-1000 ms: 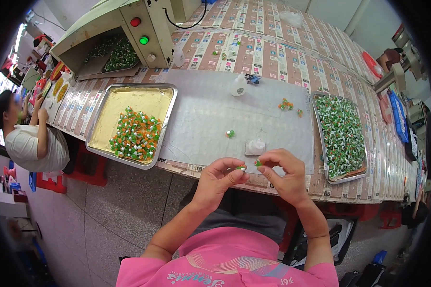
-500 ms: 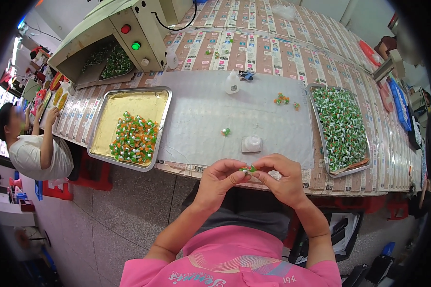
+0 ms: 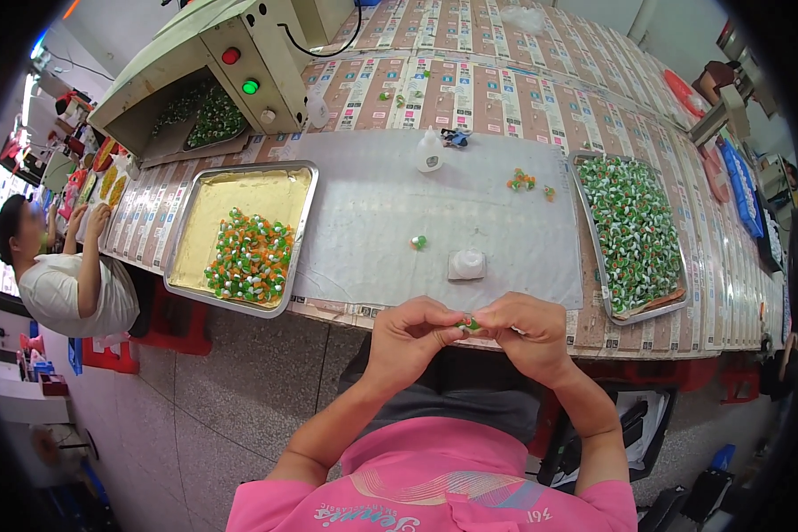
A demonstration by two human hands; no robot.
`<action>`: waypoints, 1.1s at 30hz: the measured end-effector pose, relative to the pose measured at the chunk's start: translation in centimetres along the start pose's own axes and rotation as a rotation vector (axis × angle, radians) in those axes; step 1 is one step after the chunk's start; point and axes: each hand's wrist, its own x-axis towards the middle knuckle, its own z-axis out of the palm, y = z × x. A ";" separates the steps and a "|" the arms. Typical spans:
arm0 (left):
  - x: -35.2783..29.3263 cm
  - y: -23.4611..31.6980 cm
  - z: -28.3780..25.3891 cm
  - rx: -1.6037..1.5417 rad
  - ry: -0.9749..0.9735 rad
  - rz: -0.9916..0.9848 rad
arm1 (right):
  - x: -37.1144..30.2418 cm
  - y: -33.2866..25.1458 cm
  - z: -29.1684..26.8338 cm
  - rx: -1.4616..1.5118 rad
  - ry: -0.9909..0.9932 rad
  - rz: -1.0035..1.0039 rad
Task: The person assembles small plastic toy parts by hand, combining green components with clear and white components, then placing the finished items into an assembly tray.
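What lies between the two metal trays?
In the head view: a pale sheet, with a white bottle, a dark item beside it, a small white object, and a few green and orange pieces.

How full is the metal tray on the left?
The tray is partly full: green, orange and white pieces cover its lower right; bare yellow lining shows elsewhere.

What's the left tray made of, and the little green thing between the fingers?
Left tray: probably smooth metal, because its rim shines silvery. Little green thing: maybe plastic, going by its bright colour, but it's too small to tell how shiny.
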 end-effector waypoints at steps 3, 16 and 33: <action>0.3 0.0 0.0 0.035 -0.021 0.009 | -0.2 0.1 -0.2 0.018 0.012 -0.021; 0.7 2.3 -0.3 0.190 -0.140 0.206 | 0.4 -0.8 0.2 -0.089 0.034 -0.244; 0.9 4.4 -5.1 0.715 0.199 0.440 | 3.5 0.5 -3.4 -0.323 0.191 -0.135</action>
